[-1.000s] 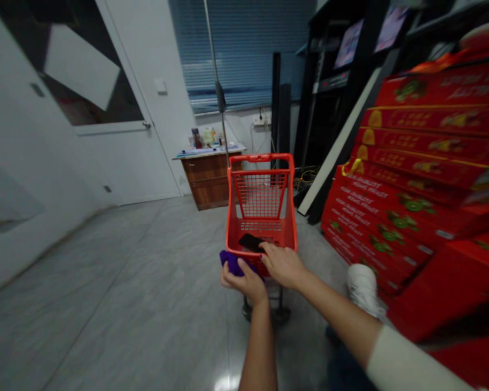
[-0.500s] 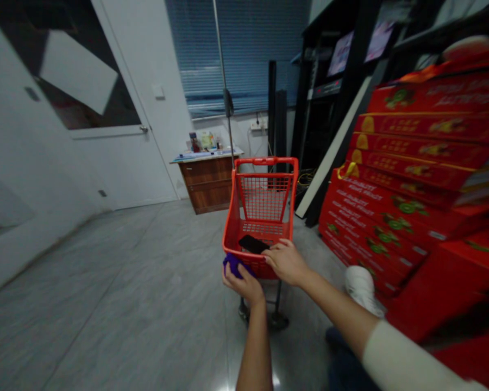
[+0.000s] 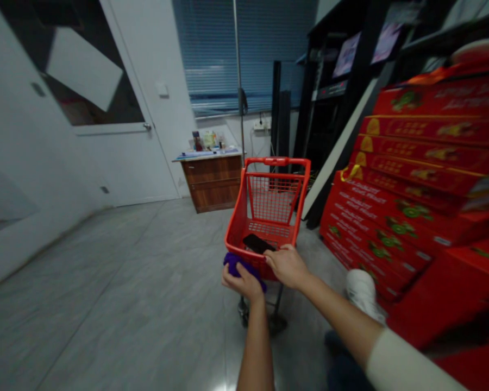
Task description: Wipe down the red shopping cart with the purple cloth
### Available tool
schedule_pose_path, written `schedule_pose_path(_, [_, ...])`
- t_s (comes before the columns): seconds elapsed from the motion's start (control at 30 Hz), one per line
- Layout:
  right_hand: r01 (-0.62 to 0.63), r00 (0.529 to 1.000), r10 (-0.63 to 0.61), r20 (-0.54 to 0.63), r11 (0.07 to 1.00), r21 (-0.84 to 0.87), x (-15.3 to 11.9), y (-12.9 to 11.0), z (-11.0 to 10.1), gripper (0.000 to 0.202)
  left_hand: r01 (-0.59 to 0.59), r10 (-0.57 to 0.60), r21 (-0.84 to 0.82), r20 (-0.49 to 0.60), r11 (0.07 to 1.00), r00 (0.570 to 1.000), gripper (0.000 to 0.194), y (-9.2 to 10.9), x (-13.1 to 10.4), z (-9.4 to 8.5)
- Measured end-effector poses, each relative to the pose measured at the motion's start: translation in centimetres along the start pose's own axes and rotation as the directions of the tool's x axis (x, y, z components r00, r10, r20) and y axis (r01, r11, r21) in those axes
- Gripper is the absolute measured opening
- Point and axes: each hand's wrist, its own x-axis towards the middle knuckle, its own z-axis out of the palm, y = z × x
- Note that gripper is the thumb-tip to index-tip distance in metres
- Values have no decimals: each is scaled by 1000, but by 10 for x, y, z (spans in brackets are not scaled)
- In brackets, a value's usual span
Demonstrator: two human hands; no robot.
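Observation:
A small red plastic shopping cart (image 3: pixel 237 225) stands on the floor in front of me. My left hand (image 3: pixel 245 283) is closed around a bunched purple cloth (image 3: pixel 230 260), held against the outside of the cart's near end. My right hand (image 3: pixel 289 267) has its fingers curled over the near rim, toward the right corner. Inside the basket lies a flat black object (image 3: pixel 257 244); its right end reaches close to my right fingertips, and I cannot tell whether they touch it.
Stacked red cartons (image 3: pixel 362 217) line the right side. A white shoe (image 3: pixel 362 293) shows beside my right forearm. Behind the cart are a wooden cabinet (image 3: pixel 214 184) with small items on top and a thin metal pole (image 3: pixel 239 70). A white door (image 3: pixel 126 163) is at the left.
The cart's far end has swung slightly to the right relative to my hands. More of the purple cloth shows below my left hand. Both hands keep nearly the same place.

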Motion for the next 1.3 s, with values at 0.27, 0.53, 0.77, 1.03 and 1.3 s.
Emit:
schedule_pose_path(0.27, [76,997,-77,1,993,85,3,-10,0,36,-30,41,-37,331,999,943,31,-1,-103,-20])
schedule_pose_path(0.53, [154,987,-154,-35,988,9,6,31,-4,41,-83,88,-44,151,996,985,29,8,-24,-8])
schedule_pose_path(0.77, [141,988,-141,-62,990,-17,12,21,2,44,-205,217,-69,307,976,927,24,2,-70,-12])
schedule_pose_path(1.03, [126,991,-124,-55,991,38,2,28,-3,39,-391,375,-8,302,920,876,27,30,38,-9])
schedule_pose_path(1.3, [106,991,-95,-98,988,113,1,24,2,36,-685,256,331,753,649,606,34,71,98,-11])
